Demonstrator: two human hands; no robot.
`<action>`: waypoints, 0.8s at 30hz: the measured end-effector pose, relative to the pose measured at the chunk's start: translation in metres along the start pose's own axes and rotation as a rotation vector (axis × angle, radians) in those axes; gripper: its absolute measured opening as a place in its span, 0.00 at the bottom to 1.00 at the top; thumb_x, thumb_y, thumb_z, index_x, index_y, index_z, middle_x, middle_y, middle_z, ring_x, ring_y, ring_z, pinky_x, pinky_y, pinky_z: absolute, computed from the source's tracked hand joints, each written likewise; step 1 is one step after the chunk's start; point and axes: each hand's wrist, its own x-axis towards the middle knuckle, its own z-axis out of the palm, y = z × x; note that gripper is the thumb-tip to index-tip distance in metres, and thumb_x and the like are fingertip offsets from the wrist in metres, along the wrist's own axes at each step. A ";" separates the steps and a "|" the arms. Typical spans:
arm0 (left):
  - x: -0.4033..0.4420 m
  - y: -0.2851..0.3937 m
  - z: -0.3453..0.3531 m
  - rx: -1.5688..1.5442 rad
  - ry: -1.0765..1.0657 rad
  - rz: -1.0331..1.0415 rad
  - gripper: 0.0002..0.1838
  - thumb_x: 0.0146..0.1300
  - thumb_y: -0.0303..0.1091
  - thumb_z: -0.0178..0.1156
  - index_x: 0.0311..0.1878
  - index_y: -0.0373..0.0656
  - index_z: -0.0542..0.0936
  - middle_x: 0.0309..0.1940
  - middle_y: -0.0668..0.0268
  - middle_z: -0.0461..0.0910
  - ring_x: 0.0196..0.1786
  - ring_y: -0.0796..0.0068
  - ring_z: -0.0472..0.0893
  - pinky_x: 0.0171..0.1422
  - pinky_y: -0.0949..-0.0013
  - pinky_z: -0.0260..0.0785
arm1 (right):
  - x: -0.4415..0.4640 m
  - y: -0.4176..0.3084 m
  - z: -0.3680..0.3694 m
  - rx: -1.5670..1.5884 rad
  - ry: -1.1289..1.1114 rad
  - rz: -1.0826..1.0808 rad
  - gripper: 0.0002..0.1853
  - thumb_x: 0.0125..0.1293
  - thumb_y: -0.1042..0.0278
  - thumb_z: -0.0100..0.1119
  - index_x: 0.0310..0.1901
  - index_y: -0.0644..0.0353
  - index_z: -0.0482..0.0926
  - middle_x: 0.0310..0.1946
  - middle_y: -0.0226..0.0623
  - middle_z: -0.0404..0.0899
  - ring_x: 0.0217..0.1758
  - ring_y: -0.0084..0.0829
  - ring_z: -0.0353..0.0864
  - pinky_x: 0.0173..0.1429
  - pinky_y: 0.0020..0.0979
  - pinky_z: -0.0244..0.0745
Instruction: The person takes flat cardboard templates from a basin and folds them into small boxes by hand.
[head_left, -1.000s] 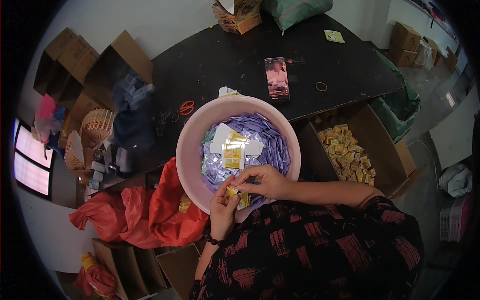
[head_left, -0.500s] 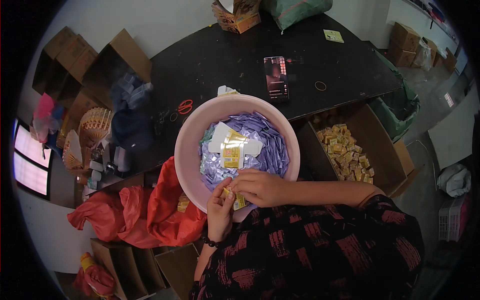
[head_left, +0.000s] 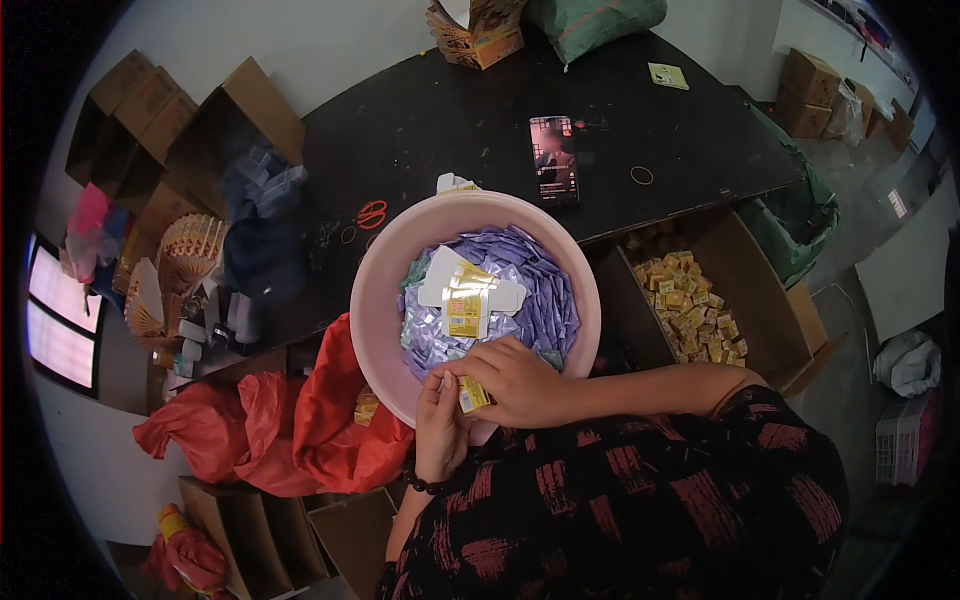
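Observation:
A small yellow box [head_left: 473,394] is held over the near rim of a pink basin [head_left: 368,275]. My left hand [head_left: 438,425], a dark bead bracelet at its wrist, is closed with its fingertips at the box's left side. Reaching in from the right, my right hand [head_left: 515,382] curls over the box's top and right side; its fingers partly cover it. Many purple sachets [head_left: 545,290] fill the basin. Unfolded yellow-and-white cartons [head_left: 465,305] lie on top of the sachets.
A phone [head_left: 553,160], red scissors [head_left: 371,214] and a rubber band [head_left: 641,175] lie on the black table [head_left: 440,120]. To the right, a cardboard box [head_left: 765,310] holds many small yellow boxes [head_left: 690,305]. Red bags [head_left: 345,440] sit left of the basin.
My right hand has shifted slightly and now bends over the yellow box, which shows more between the hands. My left hand stays in nearly the same place.

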 end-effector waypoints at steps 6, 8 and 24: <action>-0.003 0.008 -0.002 0.081 0.141 0.251 0.12 0.72 0.36 0.47 0.53 0.39 0.67 0.47 0.61 0.75 0.48 0.73 0.78 0.46 0.70 0.77 | 0.012 0.016 0.000 -0.019 0.080 -0.073 0.33 0.52 0.55 0.66 0.56 0.65 0.68 0.50 0.44 0.70 0.57 0.43 0.69 0.58 0.40 0.62; -0.005 0.022 -0.021 0.111 0.271 0.455 0.12 0.71 0.40 0.49 0.50 0.42 0.69 0.53 0.59 0.75 0.52 0.70 0.76 0.50 0.66 0.75 | 0.029 0.032 -0.010 -0.224 0.188 0.021 0.36 0.54 0.51 0.65 0.58 0.68 0.67 0.52 0.47 0.69 0.56 0.44 0.68 0.56 0.42 0.64; 0.017 0.010 -0.031 1.278 0.492 0.841 0.20 0.61 0.29 0.59 0.55 0.36 0.68 0.65 0.48 0.60 0.66 0.51 0.62 0.69 0.58 0.51 | 0.064 0.076 0.005 -0.566 0.055 0.475 0.26 0.47 0.61 0.70 0.47 0.62 0.74 0.45 0.41 0.74 0.53 0.41 0.72 0.52 0.49 0.64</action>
